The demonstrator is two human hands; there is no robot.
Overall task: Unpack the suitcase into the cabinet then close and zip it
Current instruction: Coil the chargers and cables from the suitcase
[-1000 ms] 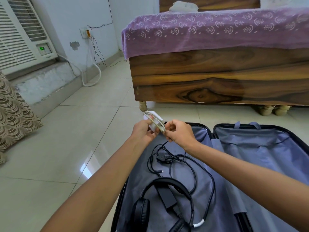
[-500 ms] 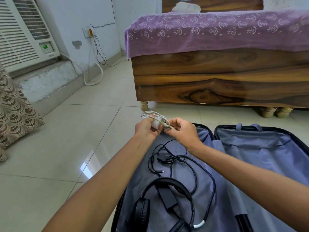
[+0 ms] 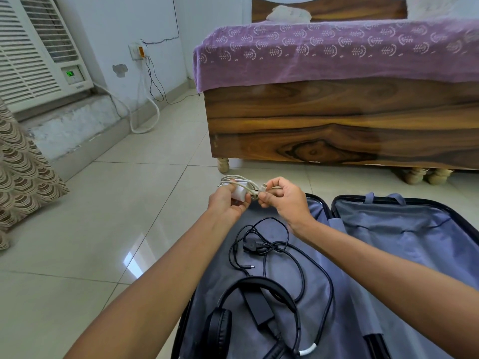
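Observation:
An open suitcase with grey-blue lining lies flat on the tiled floor. Inside its left half lie black headphones, a black power adapter and its tangled black cable. Above the suitcase's far left corner, my left hand grips a white charger with its pale cable wound around it. My right hand pinches the free end of that white cable, close beside the left hand. No cabinet is in view.
A wooden bed with a purple patterned cover stands just behind the suitcase. A white air conditioner sits in the left wall, with a curtain below it. A wall socket with hanging wires is further back. Tiled floor stretches to the left.
My hands have stayed above the suitcase's corner while the right fingers worked the white cable's end around the charger. The camera has shifted slightly; the things in the suitcase have not moved.

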